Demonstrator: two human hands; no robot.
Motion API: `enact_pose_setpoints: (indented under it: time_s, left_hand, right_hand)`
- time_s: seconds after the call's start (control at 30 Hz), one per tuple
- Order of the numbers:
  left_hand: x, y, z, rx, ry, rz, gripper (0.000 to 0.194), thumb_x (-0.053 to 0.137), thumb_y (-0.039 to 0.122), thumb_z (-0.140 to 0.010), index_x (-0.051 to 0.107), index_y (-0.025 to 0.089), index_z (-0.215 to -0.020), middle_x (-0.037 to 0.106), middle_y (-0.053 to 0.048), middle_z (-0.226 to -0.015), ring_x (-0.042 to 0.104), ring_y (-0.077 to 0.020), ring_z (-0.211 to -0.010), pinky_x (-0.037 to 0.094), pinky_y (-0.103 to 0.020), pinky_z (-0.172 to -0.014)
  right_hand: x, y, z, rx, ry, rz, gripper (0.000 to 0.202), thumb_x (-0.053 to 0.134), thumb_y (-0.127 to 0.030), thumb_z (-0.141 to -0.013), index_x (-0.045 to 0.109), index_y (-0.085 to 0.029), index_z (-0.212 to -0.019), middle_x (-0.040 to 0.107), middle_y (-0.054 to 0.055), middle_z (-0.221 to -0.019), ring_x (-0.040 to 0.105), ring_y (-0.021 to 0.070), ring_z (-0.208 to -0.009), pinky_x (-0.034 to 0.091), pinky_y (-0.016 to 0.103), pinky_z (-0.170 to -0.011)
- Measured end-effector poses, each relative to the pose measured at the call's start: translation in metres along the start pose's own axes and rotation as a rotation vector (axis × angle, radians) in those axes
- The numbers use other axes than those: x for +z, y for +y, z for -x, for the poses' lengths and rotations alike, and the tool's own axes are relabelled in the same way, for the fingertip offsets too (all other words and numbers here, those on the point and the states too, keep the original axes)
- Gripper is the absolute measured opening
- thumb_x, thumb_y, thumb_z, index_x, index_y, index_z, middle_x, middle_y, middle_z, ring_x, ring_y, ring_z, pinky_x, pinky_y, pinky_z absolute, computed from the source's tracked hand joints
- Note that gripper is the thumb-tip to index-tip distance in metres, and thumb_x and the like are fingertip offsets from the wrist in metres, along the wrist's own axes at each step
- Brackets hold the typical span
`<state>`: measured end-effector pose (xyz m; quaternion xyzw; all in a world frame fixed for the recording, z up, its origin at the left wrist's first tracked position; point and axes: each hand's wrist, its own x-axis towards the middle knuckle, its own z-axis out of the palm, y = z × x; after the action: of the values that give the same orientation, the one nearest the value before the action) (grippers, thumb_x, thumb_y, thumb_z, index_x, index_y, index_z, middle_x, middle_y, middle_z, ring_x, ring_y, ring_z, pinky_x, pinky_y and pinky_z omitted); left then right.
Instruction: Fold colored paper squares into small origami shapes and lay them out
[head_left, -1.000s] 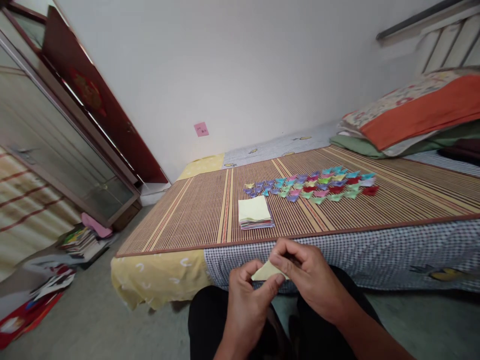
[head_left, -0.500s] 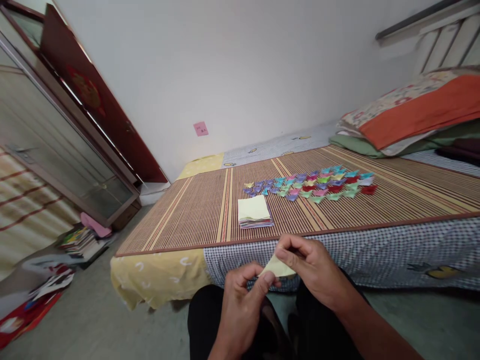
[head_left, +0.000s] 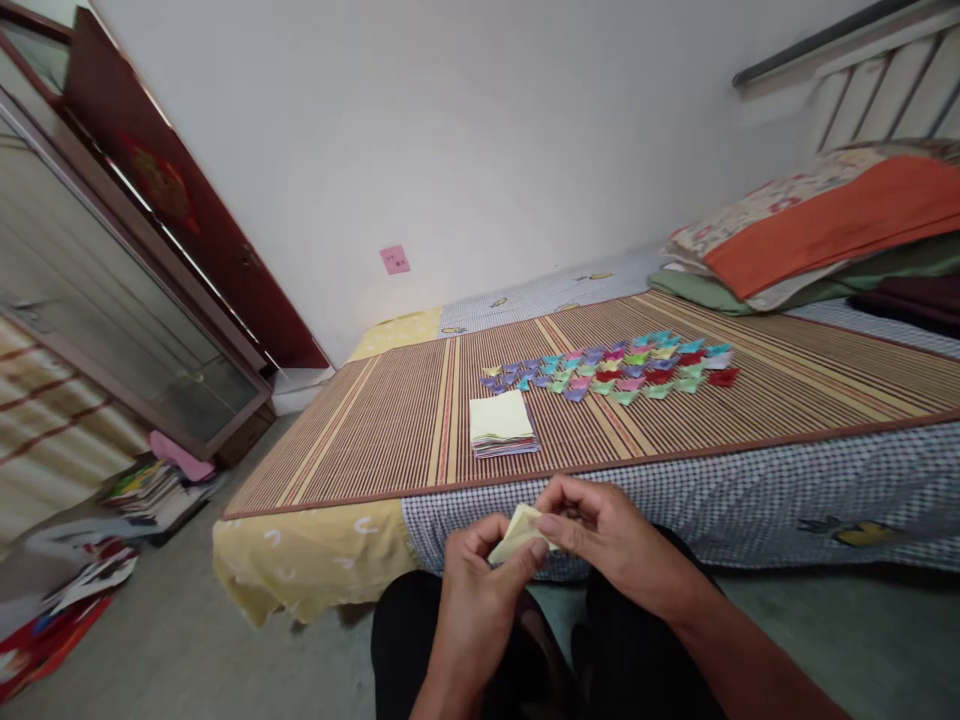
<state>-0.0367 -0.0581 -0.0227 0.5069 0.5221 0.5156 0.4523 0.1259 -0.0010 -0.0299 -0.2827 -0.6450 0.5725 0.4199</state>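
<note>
A small pale-yellow sheet of paper [head_left: 516, 534], partly folded, is pinched between both hands above my knees, just in front of the bed's edge. My left hand [head_left: 487, 580] grips its lower left side between thumb and fingers. At its right side, my right hand [head_left: 592, 525] presses it with thumb and forefinger. Fingers cover part of the paper, so its full fold is hidden. On the mat lies a stack of paper squares [head_left: 501, 422], pale yellow on top. Behind it, rows of small folded paper pieces [head_left: 611, 370] in many colours are spread out.
A striped mat [head_left: 360, 430] covers the bed, with checked and yellow cloth hanging over its front. Pillows [head_left: 817, 240] are piled at the right. Books [head_left: 142, 492] and other items lie on the floor at left, near a glass-panelled door [head_left: 142, 270].
The yellow paper has turned from a wide triangle to a tilted shape, with its upper corner now pointing up. Both hands have drawn a little closer together. The view has shifted slightly.
</note>
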Motion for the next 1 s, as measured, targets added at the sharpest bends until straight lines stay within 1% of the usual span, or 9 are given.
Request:
enact_pose_setpoints:
  time_s: [0.2, 0.33, 0.5, 0.6, 0.67, 0.73, 0.77, 0.83, 1.0]
  left_hand:
    - [-0.002, -0.007, 0.001, 0.029, 0.068, 0.077, 0.028, 0.078, 0.037, -0.083, 0.068, 0.015, -0.07, 0.061, 0.0, -0.068, 0.051, -0.015, -0.069, 0.039, -0.025, -0.066]
    - [0.002, -0.01, -0.001, 0.009, 0.081, 0.145, 0.028, 0.079, 0.038, -0.082, 0.068, 0.015, -0.07, 0.064, -0.001, -0.069, 0.054, -0.0152, -0.069, 0.042, -0.025, -0.068]
    - [-0.004, -0.012, -0.004, 0.024, 0.183, 0.106, 0.03, 0.079, 0.039, -0.08, 0.066, 0.015, -0.066, 0.062, 0.0, -0.066, 0.051, -0.0145, -0.066, 0.04, -0.025, -0.065]
    - [-0.006, -0.011, -0.004, 0.055, 0.228, 0.043, 0.032, 0.078, 0.039, -0.081, 0.064, 0.016, -0.064, 0.059, 0.0, -0.064, 0.049, -0.0145, -0.066, 0.038, -0.025, -0.064]
    - [-0.003, -0.009, -0.003, 0.047, 0.172, 0.01, 0.032, 0.077, 0.039, -0.081, 0.064, 0.016, -0.065, 0.058, 0.0, -0.064, 0.047, -0.014, -0.065, 0.037, -0.025, -0.062]
    - [0.003, -0.008, -0.002, 0.027, 0.083, -0.007, 0.032, 0.077, 0.039, -0.08, 0.063, 0.015, -0.063, 0.054, 0.001, -0.061, 0.043, -0.0127, -0.061, 0.034, -0.024, -0.059]
    - [0.006, -0.008, -0.001, 0.017, 0.049, -0.015, 0.032, 0.077, 0.038, -0.08, 0.063, 0.015, -0.062, 0.052, 0.002, -0.059, 0.041, -0.012, -0.059, 0.033, -0.024, -0.057]
    - [0.011, -0.007, 0.0, 0.006, 0.021, -0.028, 0.033, 0.078, 0.037, -0.079, 0.062, 0.015, -0.059, 0.049, 0.003, -0.057, 0.039, -0.0112, -0.057, 0.031, -0.024, -0.055]
    - [0.005, -0.006, 0.003, 0.012, 0.02, -0.083, 0.03, 0.077, 0.038, -0.081, 0.069, 0.014, -0.064, 0.062, -0.001, -0.061, 0.049, -0.0142, -0.063, 0.038, -0.024, -0.062]
  right_hand:
    - [0.0, 0.001, 0.005, 0.038, -0.052, -0.019, 0.028, 0.073, -0.043, -0.089, 0.068, -0.018, -0.078, 0.066, 0.0, -0.076, 0.059, 0.0178, -0.076, 0.046, 0.028, -0.071]
    - [0.001, 0.004, 0.007, 0.007, -0.037, 0.032, 0.026, 0.07, -0.04, -0.092, 0.066, -0.018, -0.078, 0.064, 0.0, -0.076, 0.058, 0.0177, -0.075, 0.045, 0.028, -0.071]
    - [-0.016, 0.01, 0.007, -0.002, 0.108, 0.112, 0.028, 0.067, -0.04, -0.092, 0.062, -0.019, -0.074, 0.057, -0.002, -0.069, 0.053, 0.0162, -0.067, 0.041, 0.028, -0.063]
    - [-0.025, 0.009, 0.006, -0.023, 0.204, 0.114, 0.026, 0.065, -0.041, -0.093, 0.066, -0.02, -0.078, 0.062, 0.0, -0.073, 0.057, 0.0178, -0.072, 0.045, 0.03, -0.068]
    - [-0.023, 0.006, 0.005, -0.024, 0.184, 0.097, 0.022, 0.065, -0.041, -0.093, 0.07, -0.02, -0.089, 0.069, 0.003, -0.084, 0.062, 0.0202, -0.081, 0.048, 0.032, -0.075]
    - [-0.014, 0.003, 0.004, -0.029, 0.099, 0.091, 0.019, 0.071, -0.037, -0.088, 0.071, -0.02, -0.096, 0.07, 0.004, -0.087, 0.063, 0.0204, -0.081, 0.048, 0.032, -0.074]
    - [-0.008, 0.001, 0.004, -0.037, 0.053, 0.097, 0.016, 0.072, -0.034, -0.087, 0.072, -0.019, -0.092, 0.069, 0.003, -0.085, 0.062, 0.0198, -0.08, 0.048, 0.031, -0.074]
    - [0.0, 0.0, 0.004, -0.073, 0.053, 0.106, 0.016, 0.069, -0.031, -0.089, 0.069, -0.019, -0.079, 0.063, 0.001, -0.076, 0.059, 0.018, -0.076, 0.046, 0.029, -0.07]
    - [-0.001, 0.004, 0.005, -0.043, 0.056, 0.05, 0.025, 0.068, -0.036, -0.092, 0.065, -0.018, -0.074, 0.061, 0.0, -0.071, 0.056, 0.0159, -0.069, 0.043, 0.028, -0.065]
